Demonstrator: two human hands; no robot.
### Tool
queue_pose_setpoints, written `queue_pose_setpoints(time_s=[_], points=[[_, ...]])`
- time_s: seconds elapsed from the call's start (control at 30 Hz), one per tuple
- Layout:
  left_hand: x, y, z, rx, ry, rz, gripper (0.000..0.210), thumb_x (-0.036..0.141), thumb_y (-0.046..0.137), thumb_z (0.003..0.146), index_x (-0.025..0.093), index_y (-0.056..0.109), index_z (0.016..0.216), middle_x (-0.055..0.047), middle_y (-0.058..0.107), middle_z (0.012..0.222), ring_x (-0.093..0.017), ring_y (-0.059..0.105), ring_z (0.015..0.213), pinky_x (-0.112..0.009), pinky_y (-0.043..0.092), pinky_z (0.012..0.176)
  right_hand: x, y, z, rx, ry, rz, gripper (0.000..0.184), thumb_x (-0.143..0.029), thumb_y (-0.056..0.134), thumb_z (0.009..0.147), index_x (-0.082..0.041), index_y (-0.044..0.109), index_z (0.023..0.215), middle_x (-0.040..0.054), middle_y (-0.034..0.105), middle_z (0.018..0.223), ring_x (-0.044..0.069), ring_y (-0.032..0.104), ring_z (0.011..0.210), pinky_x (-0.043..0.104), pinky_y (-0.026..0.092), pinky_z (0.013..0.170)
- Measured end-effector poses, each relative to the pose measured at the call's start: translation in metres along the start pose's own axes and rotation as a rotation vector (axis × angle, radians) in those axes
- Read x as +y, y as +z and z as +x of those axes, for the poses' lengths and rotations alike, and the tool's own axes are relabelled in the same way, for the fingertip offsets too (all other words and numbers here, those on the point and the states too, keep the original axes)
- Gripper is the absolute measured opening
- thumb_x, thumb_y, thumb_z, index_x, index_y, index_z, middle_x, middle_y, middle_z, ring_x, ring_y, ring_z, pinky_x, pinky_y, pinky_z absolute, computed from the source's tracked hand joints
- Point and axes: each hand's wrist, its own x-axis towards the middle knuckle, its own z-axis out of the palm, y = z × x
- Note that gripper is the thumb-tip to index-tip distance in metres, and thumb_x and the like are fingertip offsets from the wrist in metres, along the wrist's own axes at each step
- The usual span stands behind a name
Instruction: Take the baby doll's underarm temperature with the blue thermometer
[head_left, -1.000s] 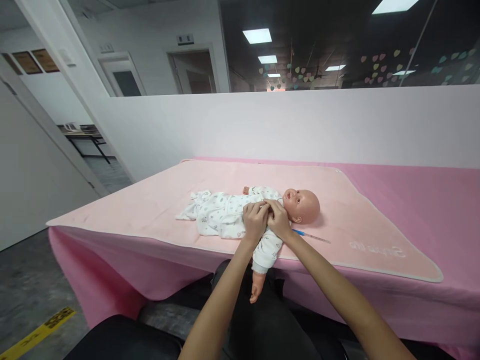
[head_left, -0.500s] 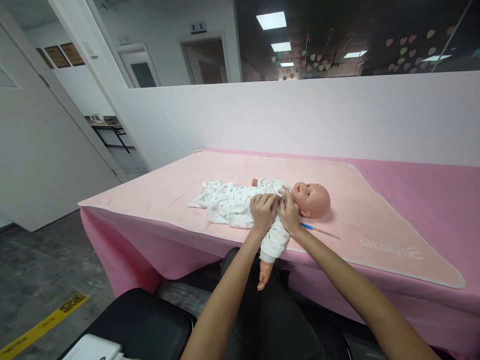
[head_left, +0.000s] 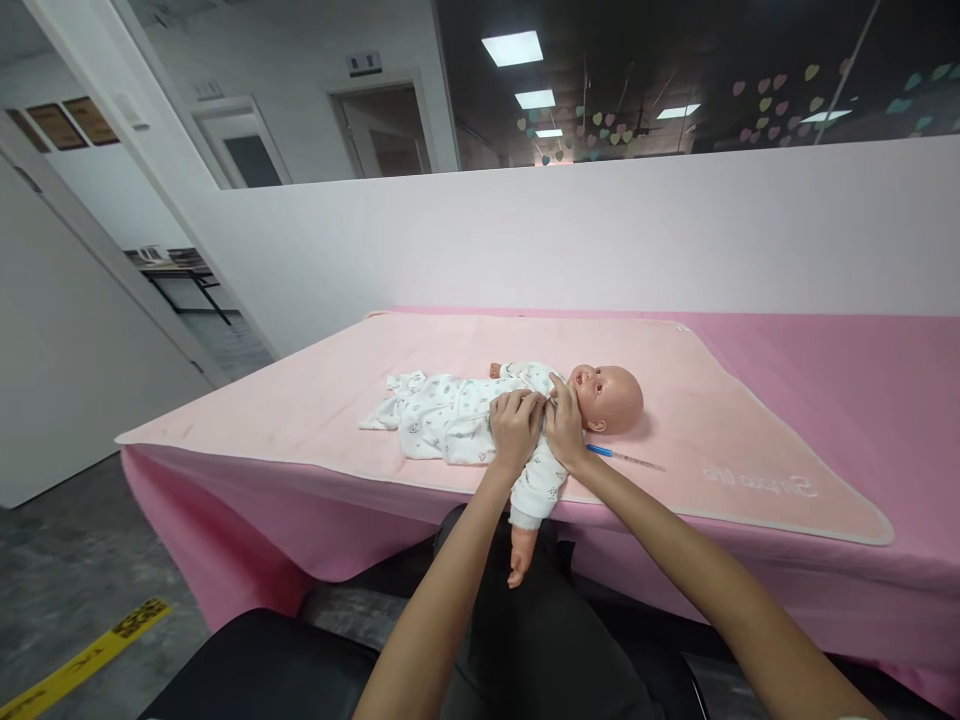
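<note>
A baby doll (head_left: 611, 398) lies on its back with its head to the right, dressed in a white patterned outfit (head_left: 442, 418). One doll arm (head_left: 523, 553) hangs over the table's front edge. My left hand (head_left: 514, 425) is closed on the outfit at the chest, fingers curled into the cloth. Close beside it, my right hand (head_left: 564, 420) grips the cloth near the collar, just below the doll's chin. The fingertips of both hands nearly meet, and the bit of cloth between them is mostly hidden. A thin thermometer-like stick with a blue end (head_left: 600, 451) lies near the doll's head.
A peach mat (head_left: 750, 430) covers much of the table, over a pink cloth (head_left: 847, 380). Behind it stands a white wall (head_left: 600, 240) with a window above. A black chair (head_left: 262, 670) is at the lower left, and a yellow floor strip (head_left: 90, 660) lies beyond.
The camera view has shifted, so everything sits slightly further left. Both hands stay at the doll's chest and collar, with only slight finger movement.
</note>
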Motion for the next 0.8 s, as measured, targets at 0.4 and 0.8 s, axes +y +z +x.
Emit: queue_pose_setpoints(time_s=[0.4,0.8], points=[[0.001,-0.002,0.001,-0.06,0.003,-0.019,0.012,0.023,0.047,0.085,0.02,0.059,0.086,-0.004,0.064,0.083,-0.018,0.053,0.082,-0.032,0.032,0.077,-0.005,-0.004,0.002,-0.023,-0.044,-0.053,0.034,-0.016,0.032,0.087,-0.018,0.051,0.116,0.0093,0.053,0.099,0.018,0.054,0.091,0.032,0.048,0.083],[-0.006,-0.008,-0.002,0.092,-0.376,-0.056,0.016,0.013,0.043,0.075,0.02,0.057,0.071,-0.004,0.059,0.078,-0.021,0.048,0.081,-0.036,0.03,0.078,-0.013,-0.011,0.003,0.032,0.012,0.008,0.031,-0.009,0.031,0.084,-0.017,0.06,0.092,0.0071,0.042,0.088,0.017,0.05,0.079,0.033,0.048,0.075]])
